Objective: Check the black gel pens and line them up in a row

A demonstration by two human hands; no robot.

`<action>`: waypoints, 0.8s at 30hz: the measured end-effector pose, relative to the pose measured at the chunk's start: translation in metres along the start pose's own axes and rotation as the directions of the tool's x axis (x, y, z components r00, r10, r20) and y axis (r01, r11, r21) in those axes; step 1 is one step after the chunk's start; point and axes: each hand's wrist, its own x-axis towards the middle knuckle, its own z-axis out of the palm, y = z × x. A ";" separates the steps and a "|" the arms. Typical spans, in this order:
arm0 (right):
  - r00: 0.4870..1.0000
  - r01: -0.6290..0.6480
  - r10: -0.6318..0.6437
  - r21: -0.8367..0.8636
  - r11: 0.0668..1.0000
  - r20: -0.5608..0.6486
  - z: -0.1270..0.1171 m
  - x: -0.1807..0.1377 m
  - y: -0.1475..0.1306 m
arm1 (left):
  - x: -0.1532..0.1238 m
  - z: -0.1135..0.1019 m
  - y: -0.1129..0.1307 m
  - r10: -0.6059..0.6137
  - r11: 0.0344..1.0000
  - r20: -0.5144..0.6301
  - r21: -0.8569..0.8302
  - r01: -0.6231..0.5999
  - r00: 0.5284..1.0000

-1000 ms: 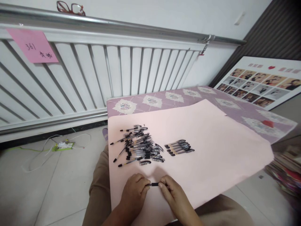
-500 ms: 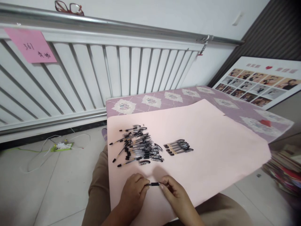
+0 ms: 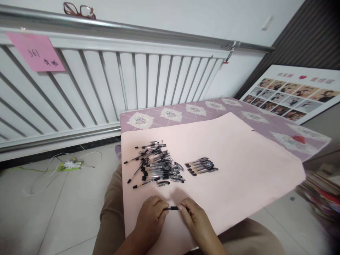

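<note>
Between my two hands, close to the near edge of the pink sheet (image 3: 247, 170), a pen (image 3: 174, 208) lies level, its black grip showing. My left hand (image 3: 152, 216) is closed around the barrel on the left. The fingers of my right hand (image 3: 193, 216) are closed on the other end of the pen, covering its tip, so I cannot see whether a cap is there. Beyond my left hand spreads a loose heap of pens and separate caps (image 3: 156, 166). Right of the heap, several capped pens (image 3: 201, 166) lie side by side in a row.
The sheet covers a table with a purple patterned cloth (image 3: 195, 109). A white radiator (image 3: 143, 81) stands along the wall behind, with eyeglasses (image 3: 79, 11) on its pipe. A power strip (image 3: 71, 165) and cables lie on the floor at left. A photo board (image 3: 292, 92) leans at right.
My right hand has moved slightly left along the pen, covering more of the black grip. My left hand stays in place, and the heap and the row look the same.
</note>
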 end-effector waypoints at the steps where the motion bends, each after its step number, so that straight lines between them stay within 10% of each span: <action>1: 1.000 -0.008 0.007 -0.030 1.000 -0.007 0.001 0.000 0.001 | 0.000 0.000 0.000 -0.002 1.000 0.001 -0.002 0.002 1.000; 24: 1.000 -0.022 0.022 0.120 0.992 0.004 -0.006 -0.001 0.001 | 0.001 -0.001 0.001 -0.005 1.000 0.013 0.023 0.004 1.000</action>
